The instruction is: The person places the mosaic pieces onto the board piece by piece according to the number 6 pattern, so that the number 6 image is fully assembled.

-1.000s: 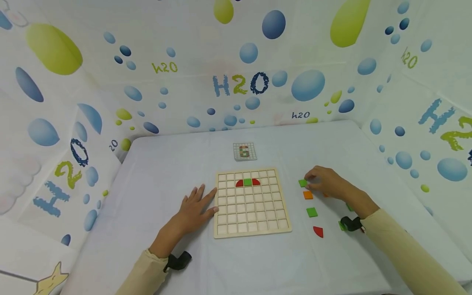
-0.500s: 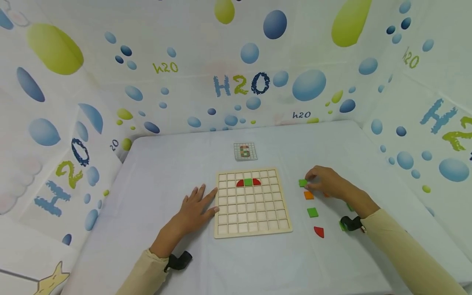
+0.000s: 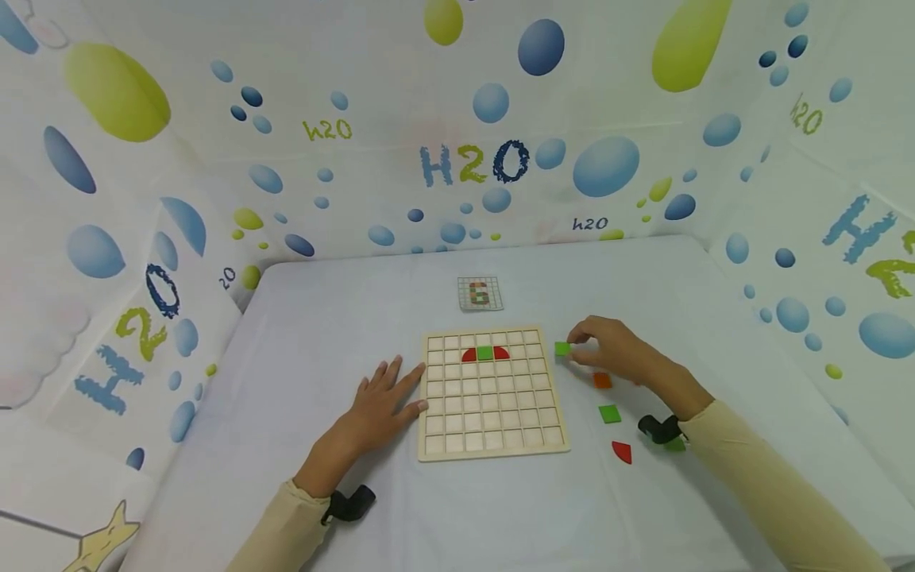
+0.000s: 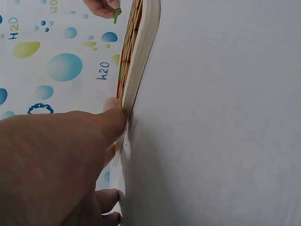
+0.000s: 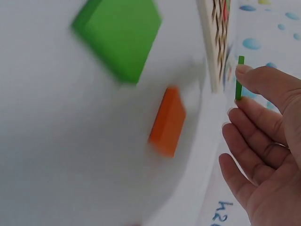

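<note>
My right hand (image 3: 616, 349) pinches a green square tile (image 3: 562, 349) between thumb and fingertip, just off the right side of the wooden grid board (image 3: 495, 421). In the right wrist view that green tile (image 5: 239, 77) is raised off the table, seen edge-on. My left hand (image 3: 379, 409) lies with fingers spread, thumb and index touching the board's left edge. In the board's second row sit a red quarter-round tile (image 3: 469, 355), a green square tile (image 3: 485, 353) and another red quarter-round tile (image 3: 502, 353), side by side.
Behind the board lies a small card (image 3: 480, 294) with a gridded figure 6. To the right are loose tiles: an orange square (image 3: 603, 380), a green square (image 3: 610, 414), a red quarter-round (image 3: 622, 452) and another green one (image 3: 674, 445) partly under the right wrist.
My right hand has lifted the green tile from the table and carried it left, toward the board. The left hand stays at the board's edge. The head view has shifted slightly.
</note>
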The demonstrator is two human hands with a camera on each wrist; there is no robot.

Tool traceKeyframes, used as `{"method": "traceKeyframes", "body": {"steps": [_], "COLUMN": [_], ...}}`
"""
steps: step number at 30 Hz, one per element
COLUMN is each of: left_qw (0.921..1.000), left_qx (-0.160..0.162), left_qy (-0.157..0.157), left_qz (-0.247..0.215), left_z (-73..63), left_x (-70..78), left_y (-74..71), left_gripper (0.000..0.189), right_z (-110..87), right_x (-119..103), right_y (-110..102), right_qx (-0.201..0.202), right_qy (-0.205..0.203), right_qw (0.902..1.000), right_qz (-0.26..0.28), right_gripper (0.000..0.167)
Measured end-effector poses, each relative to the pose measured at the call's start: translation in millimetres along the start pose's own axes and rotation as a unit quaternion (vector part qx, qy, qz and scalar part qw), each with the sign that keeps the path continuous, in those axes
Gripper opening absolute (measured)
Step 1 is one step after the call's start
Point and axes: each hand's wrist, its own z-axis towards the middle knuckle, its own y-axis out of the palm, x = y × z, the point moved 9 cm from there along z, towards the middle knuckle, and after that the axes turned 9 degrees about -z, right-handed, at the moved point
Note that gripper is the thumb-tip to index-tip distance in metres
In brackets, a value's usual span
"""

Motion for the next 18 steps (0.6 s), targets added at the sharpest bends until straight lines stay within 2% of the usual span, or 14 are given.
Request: {"method": "traceKeyframes", "body": {"steps": [5, 11, 18], "left_qw": [1.0, 1.0, 0.9999], "left_qx": [0.004, 0.001, -0.007], "left_qy": [0.004, -0.001, -0.007], "left_qz": [-0.005, 0.0, -0.006], "left_z": [-0.4, 0.5, 1.5], "left_x": [0.9, -0.7, 0.5], "left_y": [-0.7, 0.2, -1.0], "left_gripper": [0.069, 0.07, 0.07], "right_z": [10.2, 22.4, 35.0], "right_x": [-24.8, -48.7, -81.4], "right_y": [3.6, 13.1, 26.2], "right_qx": [0.004, -0.007, -0.024], "right_qy": [-0.026, -0.041, -0.076], "right_qw": [0.9996, 0.9991, 0.9968], "right_qz": [-0.002, -0.003, -0.005], "right_gripper": [0.023, 0.025, 0.025]}}
